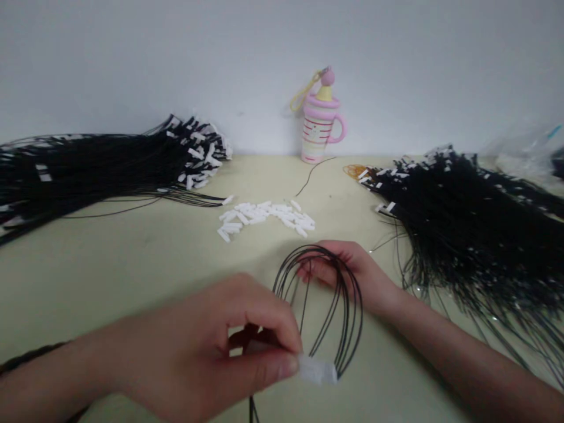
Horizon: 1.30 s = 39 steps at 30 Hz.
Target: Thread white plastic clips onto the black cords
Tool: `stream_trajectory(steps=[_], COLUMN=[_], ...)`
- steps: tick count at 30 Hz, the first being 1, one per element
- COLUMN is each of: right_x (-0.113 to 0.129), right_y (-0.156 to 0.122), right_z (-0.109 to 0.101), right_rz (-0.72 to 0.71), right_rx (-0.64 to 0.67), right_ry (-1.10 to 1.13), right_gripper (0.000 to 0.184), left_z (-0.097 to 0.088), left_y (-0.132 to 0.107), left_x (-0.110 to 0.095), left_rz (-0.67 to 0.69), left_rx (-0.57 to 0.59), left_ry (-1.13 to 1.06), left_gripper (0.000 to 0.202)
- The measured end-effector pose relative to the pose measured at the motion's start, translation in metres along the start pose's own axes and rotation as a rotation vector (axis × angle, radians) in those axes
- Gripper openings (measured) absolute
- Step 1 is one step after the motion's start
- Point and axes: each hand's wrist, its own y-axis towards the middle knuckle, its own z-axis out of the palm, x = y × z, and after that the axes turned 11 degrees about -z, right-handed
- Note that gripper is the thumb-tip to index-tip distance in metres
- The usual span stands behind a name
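Near the front, my left hand (229, 346) is closed, with thumb and forefinger pinching a white connector housing (318, 369). Several thin black wires (359, 311) come out of the housing and arch up and over in a loop. Behind that loop, my right hand (346, 267) has its fingers curled together on a black wire; its fingertips are partly covered by the other wires. Just beyond the hands lies a loose pile of small white housings (264, 212) on the pale table (185, 252).
A thick bundle of black wires with white ends (110, 170) lies at the left. Another large black wire bundle (480, 223) spreads across the right. By the wall stands a pink cup-shaped item (316, 132). A clear plastic bag (524, 155) sits at the far right.
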Motion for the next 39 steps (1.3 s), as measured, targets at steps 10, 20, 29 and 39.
stream_trajectory(steps=[10,20,29,39], right_x=[0.022,0.018,0.022,0.025], right_y=[-0.013,-0.018,-0.015,-0.014], right_z=[0.008,0.046,0.029,0.023], right_rz=[-0.311,-0.095,0.029,0.281], right_rx=[-0.200,0.240,0.287,0.237], right_ry=[-0.649,-0.510,-0.357,-0.105], right_gripper=[0.005,0.023,0.024,0.016], left_z=[0.004,0.008,0.007,0.007], left_y=[0.036,0.038,0.041,0.041], left_x=[0.033,0.032,0.036,0.036], left_rz=[-0.212,-0.366,-0.392,-0.406], left_rx=[0.058,-0.092,-0.099,-0.100], left_ry=[-0.093,-0.469,-0.546,-0.579], left_gripper=[0.022,0.020,0.021,0.019])
